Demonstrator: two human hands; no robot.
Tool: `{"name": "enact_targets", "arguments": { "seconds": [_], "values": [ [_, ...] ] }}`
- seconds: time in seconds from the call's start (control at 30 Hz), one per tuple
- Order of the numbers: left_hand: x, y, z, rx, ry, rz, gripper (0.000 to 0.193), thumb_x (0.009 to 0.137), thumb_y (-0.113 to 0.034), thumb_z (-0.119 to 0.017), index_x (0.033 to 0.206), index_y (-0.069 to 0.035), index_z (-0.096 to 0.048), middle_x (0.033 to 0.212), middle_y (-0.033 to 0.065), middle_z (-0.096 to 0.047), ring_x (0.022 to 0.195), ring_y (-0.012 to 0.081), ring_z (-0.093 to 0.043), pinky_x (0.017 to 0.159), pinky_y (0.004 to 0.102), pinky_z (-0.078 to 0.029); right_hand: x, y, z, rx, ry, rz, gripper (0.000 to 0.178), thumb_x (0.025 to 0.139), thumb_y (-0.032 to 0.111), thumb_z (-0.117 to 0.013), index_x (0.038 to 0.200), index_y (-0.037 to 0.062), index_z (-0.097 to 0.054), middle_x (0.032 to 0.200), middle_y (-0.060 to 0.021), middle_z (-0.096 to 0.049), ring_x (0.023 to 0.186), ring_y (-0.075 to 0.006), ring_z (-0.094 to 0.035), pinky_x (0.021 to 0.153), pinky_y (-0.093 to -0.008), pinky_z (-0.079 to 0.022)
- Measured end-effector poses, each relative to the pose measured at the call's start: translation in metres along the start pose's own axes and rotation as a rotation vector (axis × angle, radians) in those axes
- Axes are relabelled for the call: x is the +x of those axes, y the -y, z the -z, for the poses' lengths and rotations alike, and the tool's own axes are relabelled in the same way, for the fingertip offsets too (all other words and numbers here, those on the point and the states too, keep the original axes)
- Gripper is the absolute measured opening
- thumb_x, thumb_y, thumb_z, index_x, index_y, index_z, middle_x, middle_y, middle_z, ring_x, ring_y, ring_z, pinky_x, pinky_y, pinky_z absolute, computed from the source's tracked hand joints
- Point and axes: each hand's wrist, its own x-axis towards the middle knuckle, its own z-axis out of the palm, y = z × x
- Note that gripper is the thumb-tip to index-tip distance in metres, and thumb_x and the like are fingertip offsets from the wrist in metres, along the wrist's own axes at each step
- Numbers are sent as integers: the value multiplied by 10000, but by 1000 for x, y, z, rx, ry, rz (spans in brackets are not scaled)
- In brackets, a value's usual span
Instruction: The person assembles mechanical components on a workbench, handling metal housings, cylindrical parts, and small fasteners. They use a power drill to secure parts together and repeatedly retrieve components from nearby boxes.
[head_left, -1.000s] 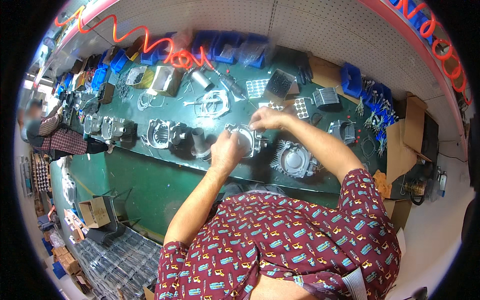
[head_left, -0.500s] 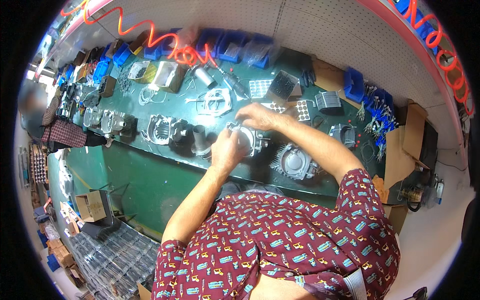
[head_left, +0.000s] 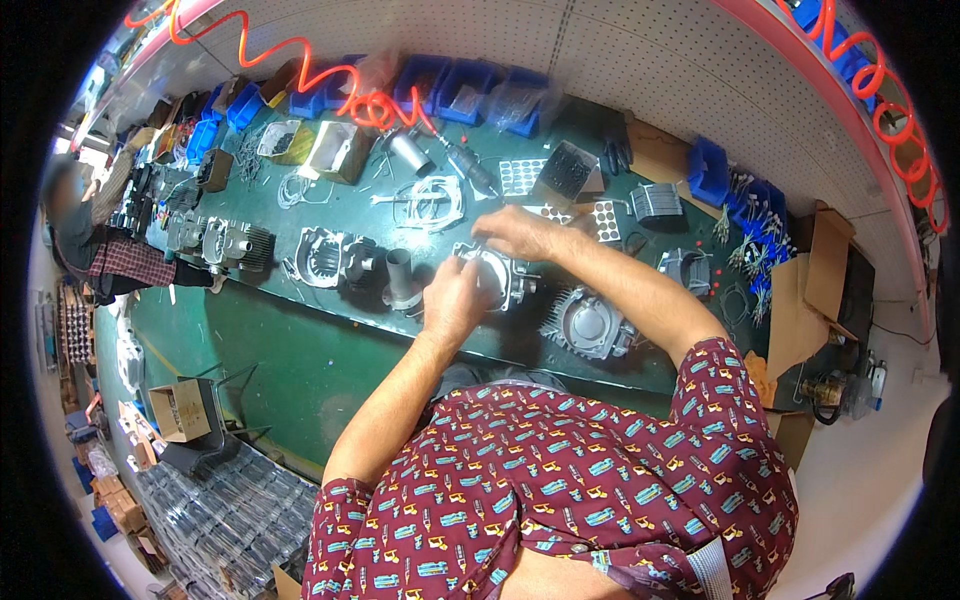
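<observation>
Casing (head_left: 498,276): grey metal engine part, on the green table (head_left: 300,360) at its middle, straight ahead of the person, between both hands.
Left hand (head_left: 453,298): on the casing's near left side, fingers curled against it; grip grasping the casing.
Right hand (head_left: 518,232): at the casing's far top edge, fingers bent down onto it; whether this grip pinches some small piece, cannot tell.
Forearms: left comes up from the lower edge, right crosses in from the right; patterned dark red short sleeves.
Finned housing (head_left: 590,325): round, grey, just right of the casing, under the right forearm.
Dark cylinder (head_left: 400,280): upright, just left of the left hand.
Ring casing (head_left: 322,258): open round part, further left along the table.
Row of finned parts (head_left: 225,243): lined up toward the table's left end.
Wire frame (head_left: 428,200): pale, flat, beyond the casing.
Blue bins (head_left: 450,85): along the table's far edge, below the pegboard wall.
Red coiled hose (head_left: 300,50): hangs above the far left of the table; another at top right.
Cardboard box (head_left: 180,410): on the floor, left, well apart from the hands.
Other person (head_left: 95,240): at the table's far left end, plaid garment.
</observation>
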Motion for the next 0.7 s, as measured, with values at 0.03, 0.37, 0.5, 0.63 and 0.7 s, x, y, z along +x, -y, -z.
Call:
{"name": "enact_targets", "arguments": {
  "seconds": [0.03, 0.37, 0.5, 0.63, 0.7],
  "values": [
    [1, -1, 1, 1, 9, 6, 501, 766, -280, -811, 1203, -91, -655, 1044, 152, -625, 958, 346, -652, 781, 439, -556, 1, 1, 1, -10, 8, 3, 287, 872, 49, -672, 1157, 31, -647, 1103, -192, -701, 1060, -358, -671, 913, -428, -538],
    [6, 4, -9, 154, 75, -58, 401, 747, -242, -799, 1082, -85, -646, 1023, 158, -627, 987, 346, -647, 759, 455, -566, 5, 7, -3, -47, 67, -22, 316, 809, 36, -604, 1119, 24, -666, 972, -238, -704, 944, -413, -679, 838, -477, -543],
    [8, 5, -8, 144, 90, -73, 405, 746, -243, -800, 1083, -79, -645, 1024, 155, -630, 974, 344, -658, 754, 452, -568, 8, -4, -8, 38, 22, -100, 310, 819, 106, -622, 1106, 20, -702, 999, -221, -717, 945, -368, -697, 853, -446, -545],
    [10, 15, -7, 128, 130, -123, 407, 735, -216, -802, 1079, -70, -642, 1004, 155, -642, 951, 341, -668, 754, 444, -569, 10, -11, -13, 154, 14, -225, 281, 834, 206, -662, 1021, 17, -756, 964, -198, -739, 900, -286, -721, 824, -382, -551],
    [14, 21, -10, 142, 163, -153, 413, 724, -200, -806, 1078, -67, -639, 990, 157, -650, 942, 339, -672, 757, 439, -569, 16, -17, -17, 144, 47, -254, 260, 826, 200, -663, 983, 19, -764, 914, -191, -743, 846, -268, -726, 785, -375, -557]
  ]
}}
